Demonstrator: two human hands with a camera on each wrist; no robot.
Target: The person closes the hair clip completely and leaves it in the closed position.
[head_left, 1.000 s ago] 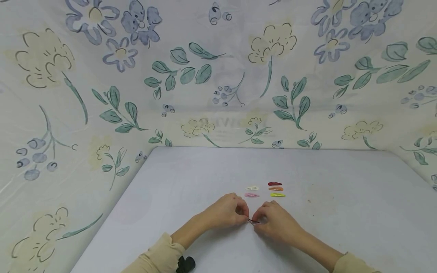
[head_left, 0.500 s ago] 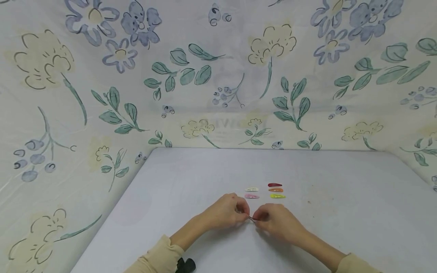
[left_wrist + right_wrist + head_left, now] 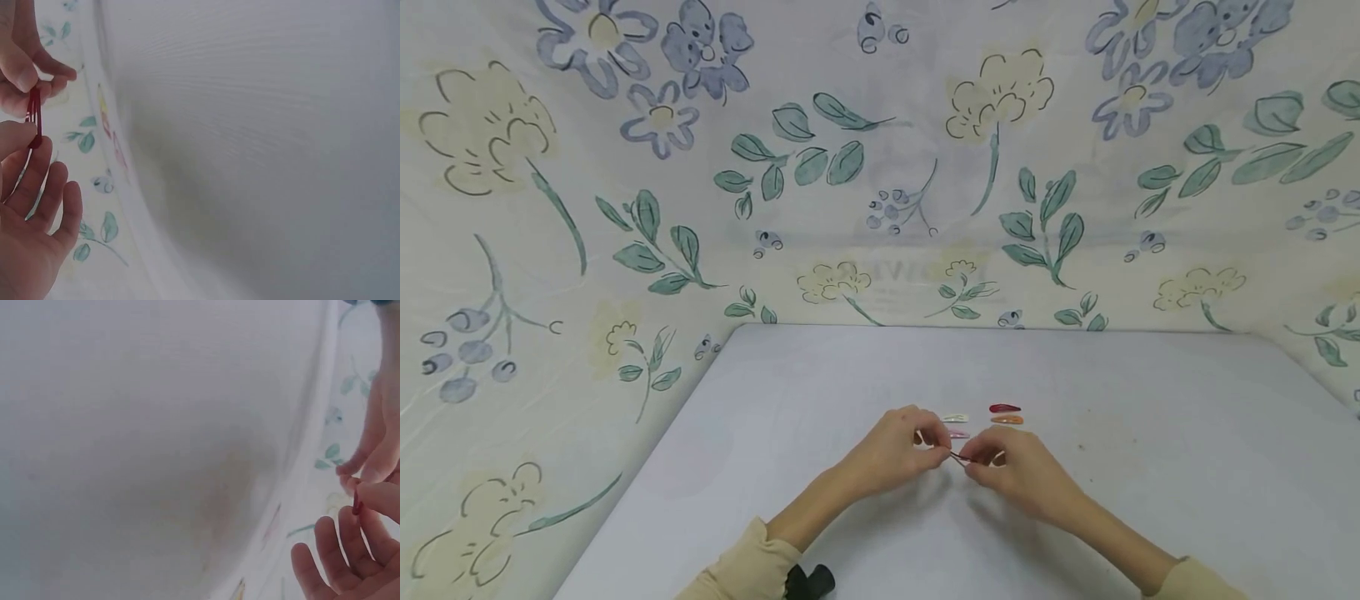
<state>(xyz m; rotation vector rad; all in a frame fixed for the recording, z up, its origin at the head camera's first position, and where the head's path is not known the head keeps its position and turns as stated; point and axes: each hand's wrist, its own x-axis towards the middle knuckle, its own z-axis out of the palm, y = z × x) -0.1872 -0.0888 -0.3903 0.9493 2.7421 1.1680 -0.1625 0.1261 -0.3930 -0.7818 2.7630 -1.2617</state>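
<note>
Between both hands, above the white table, is a red snap hair clip (image 3: 35, 115). The thumb and fingertips of my left hand (image 3: 895, 450) pinch one end of it. My right hand (image 3: 1030, 475) pinches the other end, its thumb and index finger close to the left fingertips. In the head view the clip's thin strips (image 3: 957, 457) stand apart. Behind the hands lie a white clip (image 3: 956, 418), a partly covered pink clip (image 3: 960, 434), a dark red clip (image 3: 1004, 408) and an orange clip (image 3: 1007, 420). My right hand hides the yellow clip in the head view.
The white table (image 3: 820, 367) ends at a floral-patterned sheet (image 3: 910, 292) at the back and left. A black object (image 3: 811, 582) stands at the near edge beside the left sleeve (image 3: 748, 558).
Both hands have risen and moved slightly away from me with the red hair clip still pinched between them. They now cover the yellow clip and part of the pink one.
</note>
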